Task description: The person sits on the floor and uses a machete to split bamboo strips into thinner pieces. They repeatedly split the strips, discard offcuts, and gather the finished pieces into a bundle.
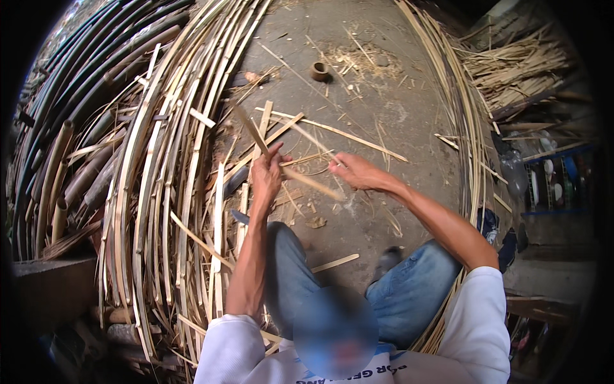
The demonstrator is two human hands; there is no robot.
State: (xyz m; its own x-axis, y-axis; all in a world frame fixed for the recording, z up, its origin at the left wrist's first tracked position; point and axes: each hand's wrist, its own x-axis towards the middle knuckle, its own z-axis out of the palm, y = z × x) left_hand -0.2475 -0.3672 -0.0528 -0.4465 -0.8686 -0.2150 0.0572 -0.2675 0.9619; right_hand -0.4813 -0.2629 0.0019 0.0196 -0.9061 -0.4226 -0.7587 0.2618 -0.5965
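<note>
across the middle of the view: a grey concrete floor (pixel 422 83), scattered with pale chips and slivers.
left side: long split strips (pixel 153 166) lie in a thick, curving stack; beyond them, dark poles (pixel 83 70) are heaped toward the rim.
lower edge: two legs in blue jeans (pixel 409 288), bent with the knees apart, and a white shirt (pixel 470 320) with short sleeves.
right side: a narrower bundle of strips (pixel 464 128) bends along the floor's edge; outside it, near the upper corner, is a tangled pile of thin pale splints (pixel 511 70).
left hand: the left hand (pixel 265 173) is raised in front of the knees, its fingers curled closed around a brown stick (pixel 251 128) that slants up and leftward, blurred.
right hand: the right hand (pixel 359 171) is level with the other and well apart from it, fingertips pinched together on a thin pale stick (pixel 313 139) pointing up and leftward.
between the hands: a blurred tan length (pixel 313 184) runs from the left hand down to the right; whether it joins the brown stick, i cannot tell.
beyond the hands: a loose long strip (pixel 364 144) lies slantwise on the floor.
farther up: a small brown cup-like ring (pixel 320 72) sits beside wood shavings (pixel 358 59).
</note>
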